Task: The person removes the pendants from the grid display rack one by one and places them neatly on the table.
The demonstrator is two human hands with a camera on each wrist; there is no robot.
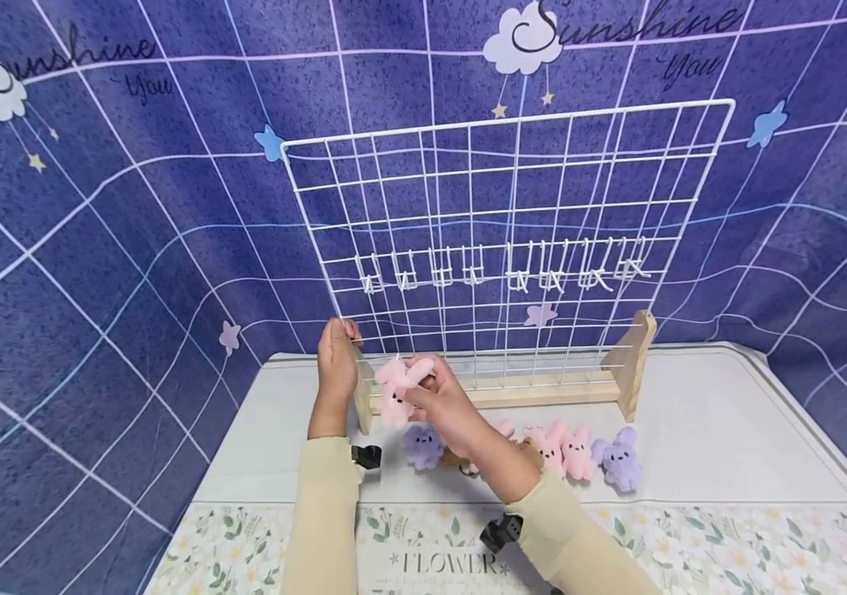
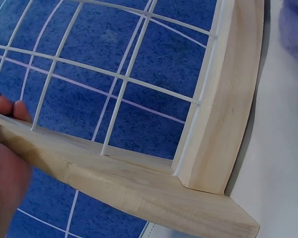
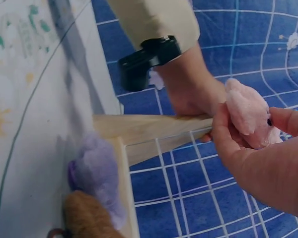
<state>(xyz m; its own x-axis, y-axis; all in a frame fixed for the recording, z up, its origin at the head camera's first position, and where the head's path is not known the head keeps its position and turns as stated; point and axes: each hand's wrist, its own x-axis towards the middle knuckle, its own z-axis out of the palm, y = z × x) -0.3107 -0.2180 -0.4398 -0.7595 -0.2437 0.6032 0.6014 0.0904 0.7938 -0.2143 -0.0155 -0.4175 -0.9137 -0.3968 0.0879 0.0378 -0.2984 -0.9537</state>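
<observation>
My right hand [image 1: 453,409] pinches a small pink plush bunny [image 1: 390,395] between thumb and fingers, in front of the rack's lower left corner. In the right wrist view the pink plush bunny [image 3: 248,114] shows side-on, with a dark eye near the thumb. At the rack's left end, my left hand [image 1: 337,364] grips the wooden upright. Its fingers wrap round that upright [image 2: 124,183] in the left wrist view. The upright and a wooden base bar hold a white wire grid [image 1: 468,126]. Several white wire hooks [image 1: 442,273] hang in a row across the grid.
Several plush toys lie in a row before the rack: a purple one [image 1: 423,448] at left, brown ones partly hidden by my right arm, pink ones [image 1: 578,453], and another purple one [image 1: 622,461]. A flowered cloth [image 1: 691,537] covers the table's near side. Blue patterned fabric hangs behind.
</observation>
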